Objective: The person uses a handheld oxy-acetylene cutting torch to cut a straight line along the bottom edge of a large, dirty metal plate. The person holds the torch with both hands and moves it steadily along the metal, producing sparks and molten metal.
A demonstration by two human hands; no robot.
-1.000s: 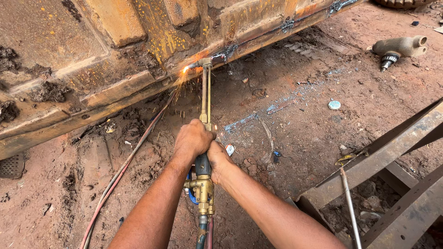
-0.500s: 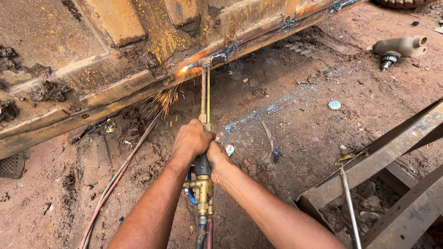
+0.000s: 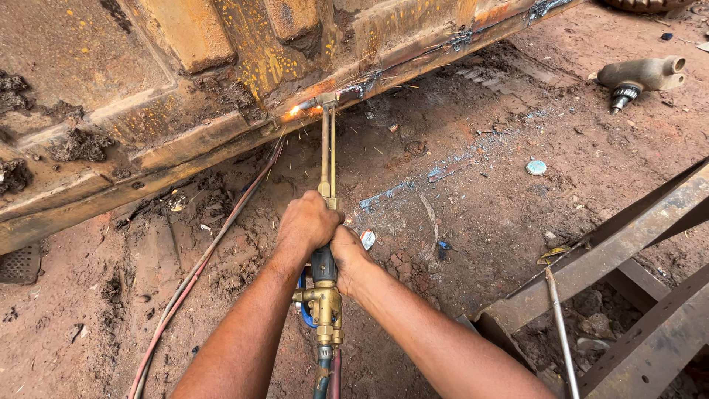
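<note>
Torch, long brass twin-tube cutting type (image 3: 326, 222), gripped in closed left hand (image 3: 306, 224) and right hand (image 3: 348, 255), steadying its flame against rusty yellow steel edge (image 3: 221, 140).

A small white-and-red wrapper (image 3: 368, 239) lies on the dirt just beside the hands; no signs or screens.

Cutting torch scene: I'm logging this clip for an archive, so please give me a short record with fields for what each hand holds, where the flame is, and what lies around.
left hand: left hand wrapped around the cutting torch, forward on the handle
right hand: right hand gripping the same handle just behind
torch tip: flame at the lower edge of the rusty steel structure, sparks falling
hoses: red hose on the dirt to the left
nearby: steel frame at right; pipe fitting at upper right
</note>
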